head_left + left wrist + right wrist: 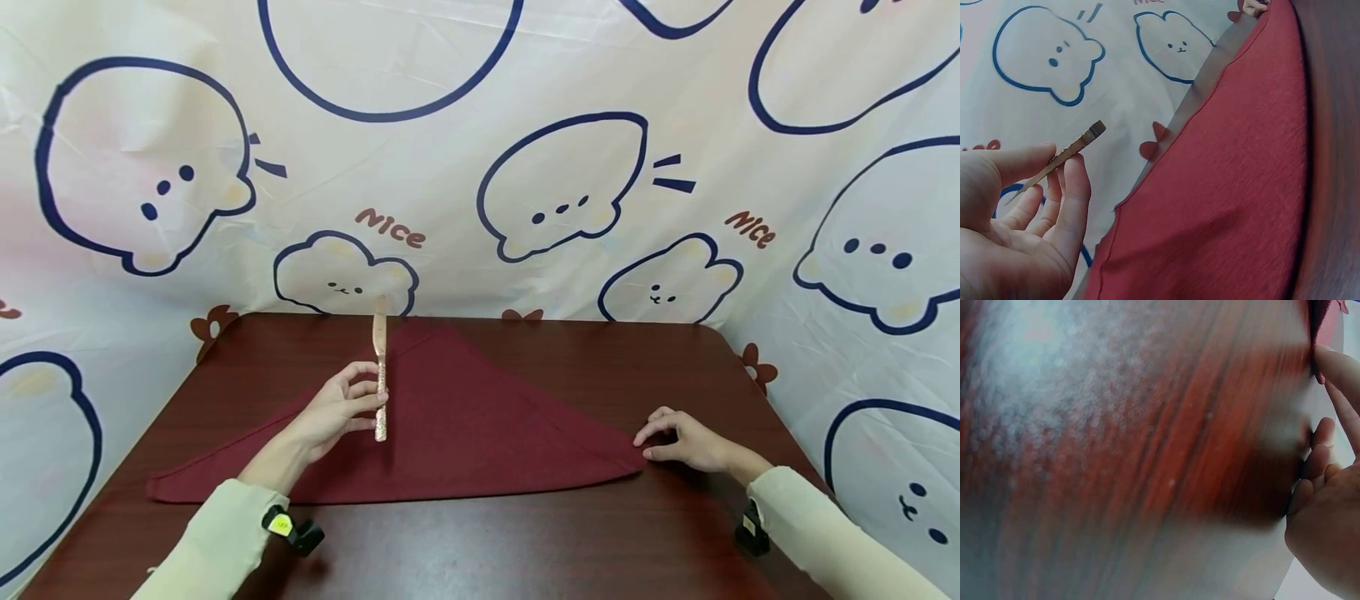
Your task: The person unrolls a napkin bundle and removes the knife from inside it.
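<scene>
Upright in the head view, a gold table knife (pixel 380 340) has its blade up and its textured handle (pixel 381 427) down. My left hand (pixel 333 414) pinches it between thumb and fingertips, over a dark red cloth napkin (pixel 480 433). The left wrist view shows the knife (pixel 1071 152) nearly edge-on, with the palm turned up. The napkin lies as a wide triangle, its long edge towards me. At its right corner, my right hand (pixel 693 442) has thumb and index fingertips touching the cloth, a gap showing between them. The right wrist view catches a small strip of napkin (pixel 1320 369) beside the fingertips.
A dark brown wooden table (pixel 517 550) with a glossy surface lies under everything. Behind it and along both sides hangs a pale sheet (pixel 450 167) printed with cartoon faces. A black wrist camera (pixel 303 536) is strapped at my left cuff, another (pixel 752 531) at my right.
</scene>
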{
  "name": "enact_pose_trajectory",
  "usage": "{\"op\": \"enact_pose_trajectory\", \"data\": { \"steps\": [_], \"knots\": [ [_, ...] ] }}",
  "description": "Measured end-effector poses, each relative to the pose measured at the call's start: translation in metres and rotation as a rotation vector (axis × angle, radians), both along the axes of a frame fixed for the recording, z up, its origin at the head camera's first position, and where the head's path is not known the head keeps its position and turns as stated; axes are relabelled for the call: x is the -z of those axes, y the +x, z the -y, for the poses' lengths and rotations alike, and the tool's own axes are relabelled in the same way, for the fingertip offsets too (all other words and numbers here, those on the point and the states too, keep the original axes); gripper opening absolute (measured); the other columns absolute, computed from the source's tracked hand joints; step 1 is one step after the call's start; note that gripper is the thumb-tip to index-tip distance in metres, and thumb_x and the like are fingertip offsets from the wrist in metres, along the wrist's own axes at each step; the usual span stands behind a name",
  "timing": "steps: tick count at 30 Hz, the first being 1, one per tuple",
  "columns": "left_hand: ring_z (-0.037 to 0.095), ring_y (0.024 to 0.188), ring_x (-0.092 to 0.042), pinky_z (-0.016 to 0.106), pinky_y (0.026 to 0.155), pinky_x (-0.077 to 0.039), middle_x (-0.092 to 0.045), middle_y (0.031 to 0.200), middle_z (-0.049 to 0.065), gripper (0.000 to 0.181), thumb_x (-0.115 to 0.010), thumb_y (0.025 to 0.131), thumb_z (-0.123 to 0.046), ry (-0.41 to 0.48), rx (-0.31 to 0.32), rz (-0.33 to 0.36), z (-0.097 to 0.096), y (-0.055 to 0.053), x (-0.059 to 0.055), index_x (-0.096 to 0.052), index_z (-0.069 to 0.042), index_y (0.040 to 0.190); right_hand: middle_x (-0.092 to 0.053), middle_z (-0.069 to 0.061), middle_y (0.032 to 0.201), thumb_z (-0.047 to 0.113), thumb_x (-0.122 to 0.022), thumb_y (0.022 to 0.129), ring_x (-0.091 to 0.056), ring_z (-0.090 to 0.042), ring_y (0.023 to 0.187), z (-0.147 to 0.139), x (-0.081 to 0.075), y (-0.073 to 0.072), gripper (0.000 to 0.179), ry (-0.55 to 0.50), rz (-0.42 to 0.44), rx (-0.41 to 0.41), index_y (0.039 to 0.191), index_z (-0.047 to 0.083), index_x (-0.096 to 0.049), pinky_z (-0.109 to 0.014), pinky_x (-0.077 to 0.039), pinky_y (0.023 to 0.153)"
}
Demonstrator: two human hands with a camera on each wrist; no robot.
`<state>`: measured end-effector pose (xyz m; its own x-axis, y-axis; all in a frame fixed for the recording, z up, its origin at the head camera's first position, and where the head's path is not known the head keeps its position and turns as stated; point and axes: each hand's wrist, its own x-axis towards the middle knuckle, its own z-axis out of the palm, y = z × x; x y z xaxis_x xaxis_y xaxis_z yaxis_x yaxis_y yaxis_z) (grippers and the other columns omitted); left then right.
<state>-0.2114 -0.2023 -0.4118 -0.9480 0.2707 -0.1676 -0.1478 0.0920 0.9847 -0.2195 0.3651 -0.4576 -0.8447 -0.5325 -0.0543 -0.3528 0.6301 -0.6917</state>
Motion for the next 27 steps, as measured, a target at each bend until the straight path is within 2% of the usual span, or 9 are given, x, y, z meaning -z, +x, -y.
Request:
{"op": "enact_pose_trajectory", "data": {
  "steps": [10,14,21,27],
  "knots": [
    [0.012,0.088,-0.063,0.028,0.077,-0.059,-0.066,0.111,0.003,0.043,-0.061,0.101,-0.012,0.011,0.017,0.027,-0.028,-0.004,0.005,-0.037,-0.009,0.136,-0.056,-0.004,0.105,0.021,-0.077,0.089,-0.045,0.001,0.098,0.0,0.002,-0.001,0.012,-0.001,0.012,0.009,0.1,0.016,-0.078,-0.024,-0.039,0.084],
    [0.011,0.087,-0.063,0.029,0.077,-0.059,-0.065,0.108,0.0,0.041,-0.062,0.1,-0.01,0.031,0.029,0.028,-0.04,-0.007,0.007,-0.038,-0.01,0.134,-0.057,-0.003,0.104,0.019,-0.077,0.089,-0.046,-0.001,0.098,0.0,0.0,-0.001,0.012,-0.006,0.013,0.005,0.1,0.014,-0.078,-0.025,-0.039,0.084],
    [0.009,0.089,-0.062,0.029,0.077,-0.058,-0.065,0.109,0.004,0.042,-0.061,0.1,-0.009,0.071,0.041,0.045,-0.061,-0.012,0.015,-0.038,-0.01,0.134,-0.057,-0.004,0.105,0.018,-0.077,0.089,-0.046,-0.001,0.097,0.0,-0.002,-0.001,0.012,-0.016,-0.001,-0.01,0.1,0.013,-0.078,-0.024,-0.04,0.083],
    [0.008,0.088,-0.062,0.029,0.077,-0.057,-0.063,0.103,-0.002,0.042,-0.061,0.1,-0.008,0.1,0.035,0.058,-0.078,-0.015,0.02,-0.038,-0.009,0.134,-0.057,-0.005,0.105,0.019,-0.077,0.09,-0.045,0.0,0.098,0.002,-0.003,-0.002,0.013,-0.007,-0.007,-0.018,0.101,0.013,-0.078,-0.025,-0.04,0.083]
  ]
}}
